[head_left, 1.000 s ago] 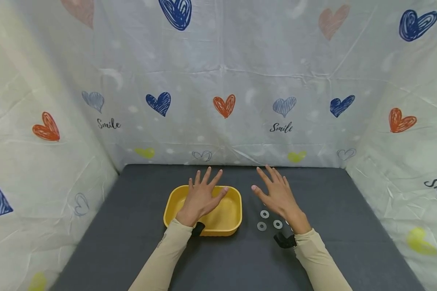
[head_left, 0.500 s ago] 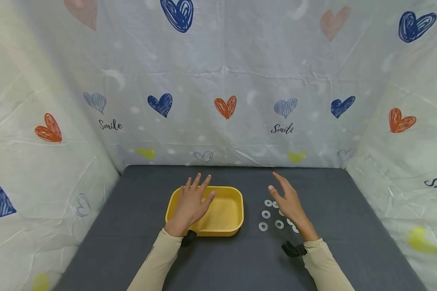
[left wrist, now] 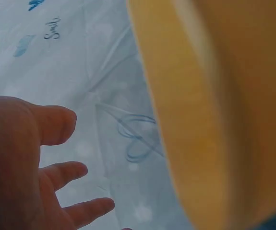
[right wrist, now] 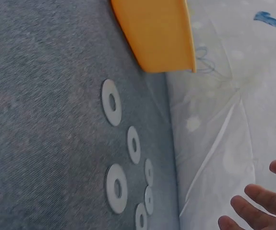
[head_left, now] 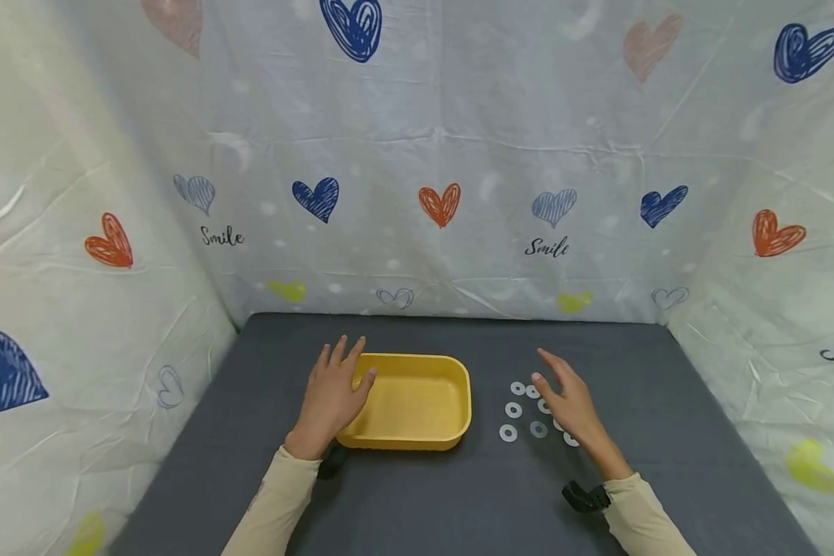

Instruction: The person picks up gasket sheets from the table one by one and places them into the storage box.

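A yellow rectangular tray (head_left: 417, 442) sits on the dark grey table, its inside bare. My left hand (head_left: 330, 401) is spread over the tray's left side, fingers straight and holding nothing; in the left wrist view the tray's wall (left wrist: 176, 115) stands close beside the thumb. Several flat metal washers (head_left: 508, 433) lie loosely grouped to the right of the tray. Above their right edge hovers my right hand (head_left: 571, 403), fingers extended, partly covering some of them. The right wrist view shows the washers (right wrist: 116, 189) flat on the cloth, with the fingers (right wrist: 260, 201) apart from them.
Dark grey cloth covers the table (head_left: 417, 510). A pale curtain (head_left: 486, 154) printed with hearts encloses the back and both sides. Black straps (head_left: 587, 498) sit on the wrists.
My left hand has moved left, off the middle of the tray toward its left edge. The right hand has shifted right and nearer, uncovering more washers.
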`<state>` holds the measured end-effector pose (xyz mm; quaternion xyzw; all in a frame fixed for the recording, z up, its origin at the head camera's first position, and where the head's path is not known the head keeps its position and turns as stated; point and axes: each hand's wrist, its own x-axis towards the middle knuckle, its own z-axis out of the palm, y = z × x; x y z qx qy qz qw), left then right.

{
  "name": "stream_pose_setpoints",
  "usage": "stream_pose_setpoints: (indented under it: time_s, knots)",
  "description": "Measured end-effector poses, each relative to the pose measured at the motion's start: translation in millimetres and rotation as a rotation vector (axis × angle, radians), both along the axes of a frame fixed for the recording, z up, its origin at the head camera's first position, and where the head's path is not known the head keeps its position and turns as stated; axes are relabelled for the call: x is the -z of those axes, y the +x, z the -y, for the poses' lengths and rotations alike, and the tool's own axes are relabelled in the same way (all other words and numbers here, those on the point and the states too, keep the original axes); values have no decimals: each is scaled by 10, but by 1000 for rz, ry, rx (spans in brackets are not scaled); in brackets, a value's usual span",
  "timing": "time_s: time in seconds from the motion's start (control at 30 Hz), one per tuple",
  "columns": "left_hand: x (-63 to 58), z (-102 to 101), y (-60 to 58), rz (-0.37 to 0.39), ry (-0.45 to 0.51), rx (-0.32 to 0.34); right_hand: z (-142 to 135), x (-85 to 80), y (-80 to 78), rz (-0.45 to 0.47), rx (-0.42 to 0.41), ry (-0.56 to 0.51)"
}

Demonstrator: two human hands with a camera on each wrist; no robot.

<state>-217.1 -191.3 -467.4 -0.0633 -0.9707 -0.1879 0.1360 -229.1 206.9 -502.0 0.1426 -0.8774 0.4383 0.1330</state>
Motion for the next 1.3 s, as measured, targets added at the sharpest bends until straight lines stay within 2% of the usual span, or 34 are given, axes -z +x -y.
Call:
stream_pose_setpoints:
  time_s: [0.1, 0.27, 0.43, 0.6, 0.7, 0.9, 1.1, 1.3]
  knots:
    - [67, 94, -1, 47, 49, 2, -54, 42, 8, 10, 29, 0]
    - [155, 237, 21, 170, 216, 61, -133, 94, 29, 27, 47, -11]
    - [227, 343, 28, 222, 367, 105, -189, 140, 78, 74, 62, -12]
    - [247, 473, 67, 351, 609, 44, -216, 211, 90, 163, 67, -40]
    - [235, 518, 70, 390, 690, -11, -252, 259, 106, 201, 87, -53]
    - [252, 556, 39, 404, 724, -92, -366, 316, 160, 205, 115, -58]
    - [322, 616, 40, 423, 730, -77, -465, 365, 209, 193, 154, -26]
    - [360, 641, 33, 434, 751, -69, -510, 392, 240, 165, 239, 51]
